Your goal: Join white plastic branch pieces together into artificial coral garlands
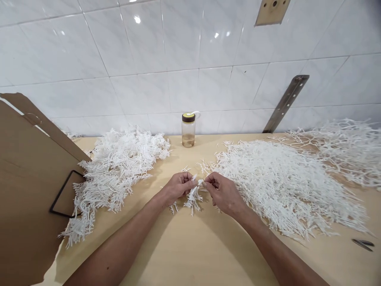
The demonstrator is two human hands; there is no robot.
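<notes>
Between my two hands, just above the wooden table, hangs a small white branching sprig (193,198) that looks like artificial coral or foliage. My left hand (179,186) pinches its upper part between thumb and fingers. From the other side, my right hand (222,191) is closed, its thumb and fingertip pinching the sprig's top end. A few loose white pieces (174,207) lie on the table below my left hand. To the right of my hands spreads a large pile of white sprigs (285,186); on the left stands a heap of fuller white bunches (119,167).
A clear bottle (188,130) with a dark and yellow lid stands by the tiled wall. At left is a cardboard box (32,190) with a black wire frame (64,194) beside it. More white branches (354,147) lie far right, near small snips (363,244). A metal strip (286,104) leans on the wall.
</notes>
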